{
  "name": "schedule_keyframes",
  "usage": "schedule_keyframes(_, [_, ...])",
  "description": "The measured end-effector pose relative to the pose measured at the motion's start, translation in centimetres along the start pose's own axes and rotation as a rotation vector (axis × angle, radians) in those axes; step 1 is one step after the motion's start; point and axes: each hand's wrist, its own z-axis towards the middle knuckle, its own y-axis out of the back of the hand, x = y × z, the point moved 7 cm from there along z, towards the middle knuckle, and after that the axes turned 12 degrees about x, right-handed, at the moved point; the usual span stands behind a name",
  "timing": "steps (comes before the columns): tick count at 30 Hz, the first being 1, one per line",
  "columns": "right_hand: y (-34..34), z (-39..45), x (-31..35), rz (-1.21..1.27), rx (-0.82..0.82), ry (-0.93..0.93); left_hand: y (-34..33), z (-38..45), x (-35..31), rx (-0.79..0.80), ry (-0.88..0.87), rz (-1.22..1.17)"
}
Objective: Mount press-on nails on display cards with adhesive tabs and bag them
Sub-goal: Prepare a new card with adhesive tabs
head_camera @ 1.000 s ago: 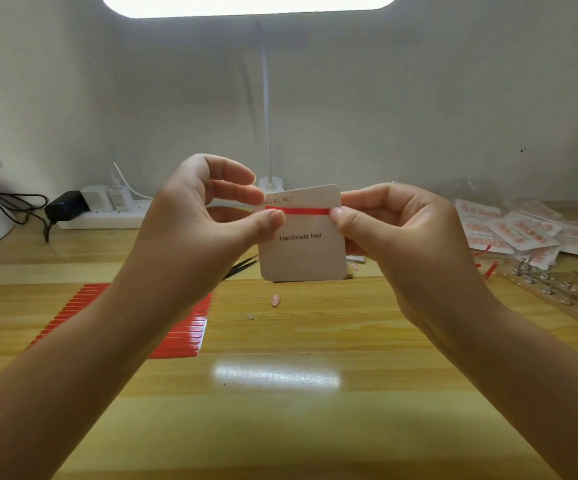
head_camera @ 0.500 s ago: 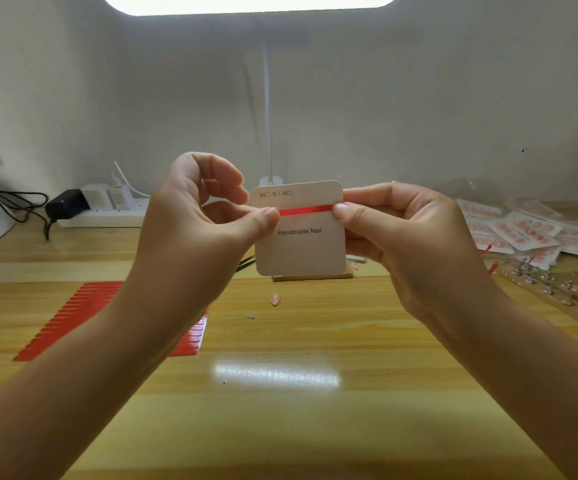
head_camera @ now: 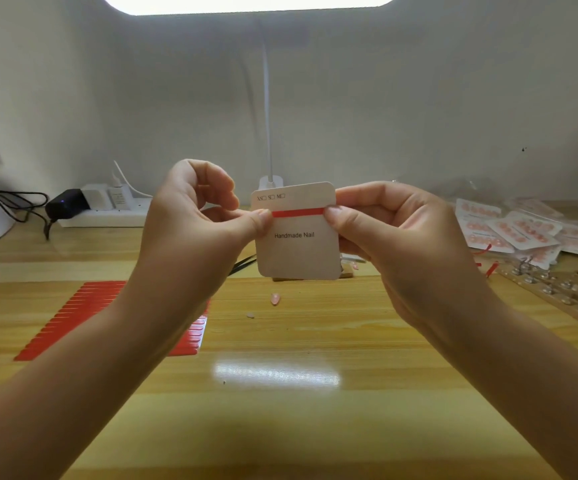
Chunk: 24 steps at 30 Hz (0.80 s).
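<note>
Since a second ago, both hands have kept the white square display card printed "Handmade Nail" (head_camera: 296, 237) raised above the pale wooden table (head_camera: 280, 410), and the left thumb has slid a little outward along the thin red adhesive strip (head_camera: 298, 212) to the card's left edge. From the head camera, the left hand (head_camera: 197, 223) pinches that left edge at the strip's end, thumb in front and remaining fingers curled. At the card's right edge the right hand (head_camera: 395, 230) pinches the strip's other end, thumb in front and fingers behind. Left of the card and below it, a red sheet of adhesive strips (head_camera: 107, 299) lies flat on the table. Right of the card, bagged nail cards (head_camera: 523, 230) are heaped. Just below the card, one loose pink press-on nail (head_camera: 275, 298) rests on the wood.
</note>
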Motion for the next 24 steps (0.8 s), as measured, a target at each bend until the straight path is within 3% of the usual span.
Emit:
schedule_keyframes(11, [-0.5,0.2,-0.7,0.014,0.099,-0.006,-0.3,0.7,1.3,0.066,0.182,-0.146])
schedule_keyframes(24, [0.4,0.2,-1.1,0.136,-0.042,-0.07,0.1,0.0,0.0,-0.024,0.032,-0.078])
